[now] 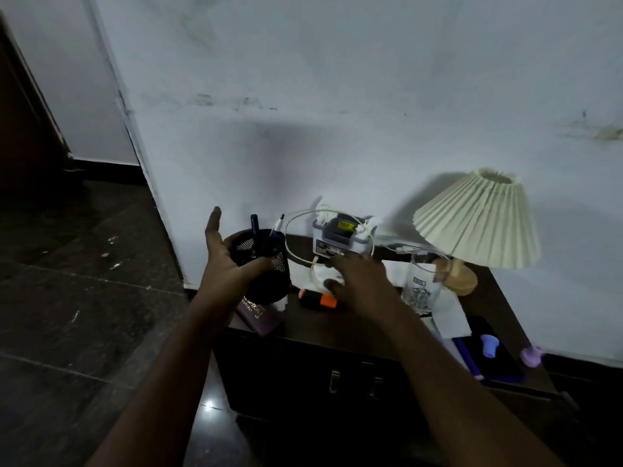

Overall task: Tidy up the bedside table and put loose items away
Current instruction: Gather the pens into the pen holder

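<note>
On the worktop (354,328), the pen holder (274,281) stands at the back left, with pens (254,230) upright in it. A flat packet (258,315) lies just before it, near the front edge. The marker (323,301) lies right of the packet, before the cable-wound box (337,235), which sits against the wall (337,96). The lamp (478,224) stands at the back right. The glass (423,284) stands just left of its base, on paper sheets (450,315).
</note>
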Motion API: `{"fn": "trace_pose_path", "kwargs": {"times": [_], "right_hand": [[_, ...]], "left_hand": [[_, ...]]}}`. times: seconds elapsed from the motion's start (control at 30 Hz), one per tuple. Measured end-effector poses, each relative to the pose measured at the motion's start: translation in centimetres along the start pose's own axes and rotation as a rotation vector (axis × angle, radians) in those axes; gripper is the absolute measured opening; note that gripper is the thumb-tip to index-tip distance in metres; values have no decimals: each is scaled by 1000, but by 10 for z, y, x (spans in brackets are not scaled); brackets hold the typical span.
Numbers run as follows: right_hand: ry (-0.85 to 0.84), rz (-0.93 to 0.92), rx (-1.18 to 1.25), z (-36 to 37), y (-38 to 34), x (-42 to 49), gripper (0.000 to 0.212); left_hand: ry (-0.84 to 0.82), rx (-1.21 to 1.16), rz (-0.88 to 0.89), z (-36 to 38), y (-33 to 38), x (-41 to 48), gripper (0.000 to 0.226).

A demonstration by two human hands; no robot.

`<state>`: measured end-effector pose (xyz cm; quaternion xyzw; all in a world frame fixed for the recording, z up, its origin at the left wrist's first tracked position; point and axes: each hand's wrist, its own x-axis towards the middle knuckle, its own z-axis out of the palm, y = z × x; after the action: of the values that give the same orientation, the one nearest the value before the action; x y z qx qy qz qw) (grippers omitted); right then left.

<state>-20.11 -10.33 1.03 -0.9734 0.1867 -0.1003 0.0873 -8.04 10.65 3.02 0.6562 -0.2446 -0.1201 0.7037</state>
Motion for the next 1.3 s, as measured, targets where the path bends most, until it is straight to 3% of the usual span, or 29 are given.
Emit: {"fn": "trace_pose_path", "kwargs": {"times": [0.1,0.2,0.27,0.4,0.53,0.63,0.8,1.0,1.23,1.3], "right_hand": [[-111,17,-146,32,-20,32,54],[-117,6,-202,56,-27,45,36],[-129,-5,-159,64,-22,52,29],[-194,25,57,58,-13,68,37],[-200,-12,-45,58,-17,73,26],[-192,-44,-87,62,-19,76,36],[-116,-6,69,52,-4,88,24],[204,197,376,21,32,91,8],[296,339,585,0,56,79,9],[311,292,594,-1,54,72,7]], "left_hand": [[65,-32,18,-6,0,-2,125],[97,-48,29,-13,2,-2,124],[95,-49,25,-14,2,-1,125],[85,-20,16,-15,1,-1,126],[100,-27,-8,-12,1,-2,128],[84,-11,-9,-7,-1,-4,131],[68,-1,-14,-3,-1,-4,129],[75,6,-13,1,-3,-2,127],[152,5,-10,4,-1,-1,126],[185,-10,-10,2,-1,0,125]]}}
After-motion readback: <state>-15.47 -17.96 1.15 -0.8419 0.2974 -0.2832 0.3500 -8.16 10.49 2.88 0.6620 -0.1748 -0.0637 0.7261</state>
